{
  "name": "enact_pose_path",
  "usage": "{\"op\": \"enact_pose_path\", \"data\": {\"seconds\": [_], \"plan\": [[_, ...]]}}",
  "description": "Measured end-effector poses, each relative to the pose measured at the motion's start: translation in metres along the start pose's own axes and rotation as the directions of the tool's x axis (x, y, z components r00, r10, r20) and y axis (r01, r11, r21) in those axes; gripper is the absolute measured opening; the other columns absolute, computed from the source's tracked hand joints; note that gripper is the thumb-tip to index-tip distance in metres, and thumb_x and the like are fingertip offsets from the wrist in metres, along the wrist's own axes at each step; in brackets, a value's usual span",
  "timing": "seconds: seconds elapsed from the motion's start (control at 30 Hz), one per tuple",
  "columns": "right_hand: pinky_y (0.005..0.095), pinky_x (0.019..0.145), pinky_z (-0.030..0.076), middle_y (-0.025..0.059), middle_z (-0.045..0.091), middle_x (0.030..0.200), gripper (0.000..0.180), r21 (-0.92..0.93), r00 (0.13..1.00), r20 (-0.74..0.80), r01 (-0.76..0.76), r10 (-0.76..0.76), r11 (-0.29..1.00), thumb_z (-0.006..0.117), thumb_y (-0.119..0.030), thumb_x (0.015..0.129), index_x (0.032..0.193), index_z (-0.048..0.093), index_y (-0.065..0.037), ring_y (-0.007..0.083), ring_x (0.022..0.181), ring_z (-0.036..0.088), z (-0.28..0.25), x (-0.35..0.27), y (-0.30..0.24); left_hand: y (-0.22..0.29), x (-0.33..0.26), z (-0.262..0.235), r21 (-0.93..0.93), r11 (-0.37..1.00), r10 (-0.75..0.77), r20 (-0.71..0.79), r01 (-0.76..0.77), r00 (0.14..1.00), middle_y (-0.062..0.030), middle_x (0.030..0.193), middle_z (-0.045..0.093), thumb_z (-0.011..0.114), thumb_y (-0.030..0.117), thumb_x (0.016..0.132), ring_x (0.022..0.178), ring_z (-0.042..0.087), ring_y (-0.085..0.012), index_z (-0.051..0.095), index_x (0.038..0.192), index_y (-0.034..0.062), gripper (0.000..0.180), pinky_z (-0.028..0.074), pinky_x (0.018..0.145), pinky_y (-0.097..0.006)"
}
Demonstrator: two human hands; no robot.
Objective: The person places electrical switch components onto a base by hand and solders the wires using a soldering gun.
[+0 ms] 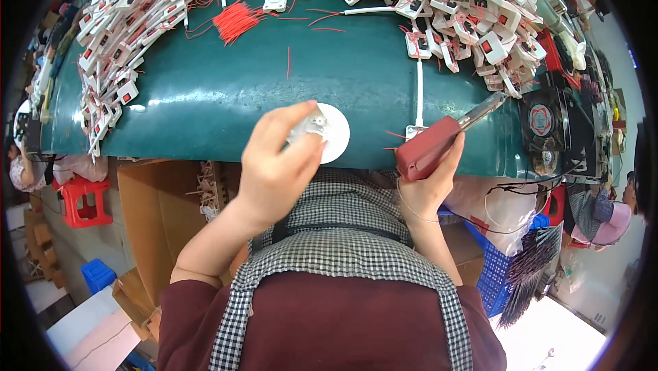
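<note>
My left hand (271, 165) is closed over the near edge of the green table, its thumb and fingers pinching a small whitish plug-like part (317, 123), somewhat blurred. Under that part lies a round white disc (338, 139). My right hand (430, 196) is wrapped round the dark red handle of a tool (430, 148); its long metal end points away to the right. I cannot make out the tool's exact kind. Just left of and beyond the handle, a small white piece (414, 132) with red wires joins a white cable (420, 93).
White switch units with red rockers (493, 49) are heaped at the far right, more (127, 90) along the left. A bundle of short red wires (237, 21) lies far left of centre, beside a white plug (276, 1). A black fan (545, 121) stands right; a cardboard box (161, 227) sits below left.
</note>
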State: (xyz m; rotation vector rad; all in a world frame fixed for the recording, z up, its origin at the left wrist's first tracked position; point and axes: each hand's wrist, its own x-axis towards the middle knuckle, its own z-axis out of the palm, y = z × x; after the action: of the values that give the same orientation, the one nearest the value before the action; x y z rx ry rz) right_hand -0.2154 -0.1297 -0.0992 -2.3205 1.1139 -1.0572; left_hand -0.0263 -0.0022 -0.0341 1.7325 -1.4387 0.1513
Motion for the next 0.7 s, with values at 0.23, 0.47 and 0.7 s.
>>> {"op": "enact_pose_path", "data": {"seconds": [0.23,0.47,0.7], "plan": [[0.0343,0.093,0.044,0.0191,0.047,0.130,0.102,0.030,0.987,-0.155,0.057,-0.052,0.998,0.077,0.002,0.070,0.147,0.010,-0.004,0.0259,0.113,0.053,-0.004,-0.006,0.021,0.014,-0.014,0.007,0.277,0.959,0.062,0.022,-0.066,0.998,-0.0175,0.120,0.059,0.073,0.020,0.072,0.102,0.059,-0.0340,0.065,0.094,0.0015,0.029,0.050,0.082,-0.041],[0.0319,0.086,0.043,0.0090,0.045,0.110,0.108,0.471,0.949,-0.202,-0.121,0.240,0.874,0.071,0.009,0.074,0.148,-0.005,-0.006,0.0187,0.095,0.051,-0.026,-0.001,0.012,0.012,-0.018,0.001,0.319,0.947,-0.002,0.075,-0.022,0.997,-0.0156,0.124,0.058,0.069,0.018,0.077,0.117,0.051,-0.0325,0.063,0.100,0.0052,0.027,0.032,0.101,-0.049],[0.0259,0.090,0.035,0.0066,0.037,0.106,0.059,0.766,0.946,-0.091,-0.134,0.312,0.629,0.053,0.013,0.071,0.123,0.031,-0.001,0.0126,0.098,0.040,-0.065,0.011,-0.042,0.040,0.029,-0.024,0.185,0.970,0.130,0.164,-0.160,0.978,-0.0145,0.131,0.052,0.073,0.024,0.072,0.124,0.046,-0.0312,0.054,0.123,0.0031,0.058,0.027,0.106,-0.048]]}}
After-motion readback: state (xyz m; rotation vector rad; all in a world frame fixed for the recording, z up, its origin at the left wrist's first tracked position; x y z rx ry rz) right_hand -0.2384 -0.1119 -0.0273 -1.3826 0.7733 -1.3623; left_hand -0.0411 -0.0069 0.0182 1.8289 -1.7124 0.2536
